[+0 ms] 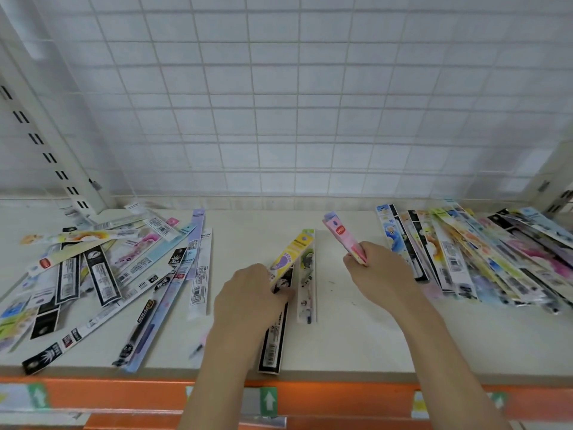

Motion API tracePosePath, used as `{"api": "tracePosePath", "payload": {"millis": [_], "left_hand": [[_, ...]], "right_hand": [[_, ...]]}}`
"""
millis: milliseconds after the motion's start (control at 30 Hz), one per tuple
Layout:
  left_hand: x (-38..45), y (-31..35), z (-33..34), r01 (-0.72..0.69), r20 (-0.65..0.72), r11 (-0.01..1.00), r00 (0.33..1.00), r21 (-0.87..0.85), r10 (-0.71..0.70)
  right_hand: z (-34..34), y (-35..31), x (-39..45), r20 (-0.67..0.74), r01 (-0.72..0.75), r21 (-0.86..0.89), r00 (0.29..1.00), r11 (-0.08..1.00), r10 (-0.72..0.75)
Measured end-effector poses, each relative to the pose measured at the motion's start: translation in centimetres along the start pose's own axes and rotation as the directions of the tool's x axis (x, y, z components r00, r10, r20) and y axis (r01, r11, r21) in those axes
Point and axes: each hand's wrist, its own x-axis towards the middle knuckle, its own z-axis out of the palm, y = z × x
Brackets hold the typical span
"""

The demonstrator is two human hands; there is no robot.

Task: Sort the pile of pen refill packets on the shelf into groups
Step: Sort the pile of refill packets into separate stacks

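Landmark: the yellow packet (293, 254), lying slanted near the middle of the shelf (356, 336).
Your left hand (248, 293): it rests at the yellow packet's near end, fingers curled onto it and onto a black packet (274, 342) that runs from under the hand to the shelf's front edge.
Your right hand (379, 274): just right of the yellow packet, it pinches the near end of a pink packet (342, 235), which is lifted and points away toward the wire grid (279, 103).
Clear packet (307, 283): flat on the shelf, just beside the yellow packet on its right.
Unsorted pile (102, 274): well to the left of the yellow packet, packets crossing at many angles.
Sorted group (465, 259): to the right of the yellow packet, beyond your right hand, packets overlapping in a fan.
Orange rail (124, 395): along the shelf front, below the yellow packet.
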Motion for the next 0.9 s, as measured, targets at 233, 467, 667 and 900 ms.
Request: {"api": "tracePosePath", "payload": {"millis": [233,467,667,900], "left_hand": [[0.4,-1.1,-0.8,-0.034,0.054,0.998,0.998,0.045,0.032],[1.5,-2.3,-2.2,-0.031,0.059,0.988,0.997,-0.153,0.04],[1.8,-4.7,-5.9,-0.005,-0.15,0.895,0.986,-0.446,-0.069],[1.4,-7.2,-8.5,0.006,-0.204,0.749,0.961,-0.663,-0.188]], "right_hand": [[0.9,-1.2,0.8,0.045,0.013,0.084,0.999,0.996,-0.017],[1.2,-1.9,1.0,0.068,0.001,0.108,0.998,0.994,-0.009],[1.9,-3.0,1.3,0.07,-0.054,0.074,0.996,0.996,0.049],[3.1,-4.9,1.2,0.091,-0.065,-0.07,0.993,0.995,0.072]]}}
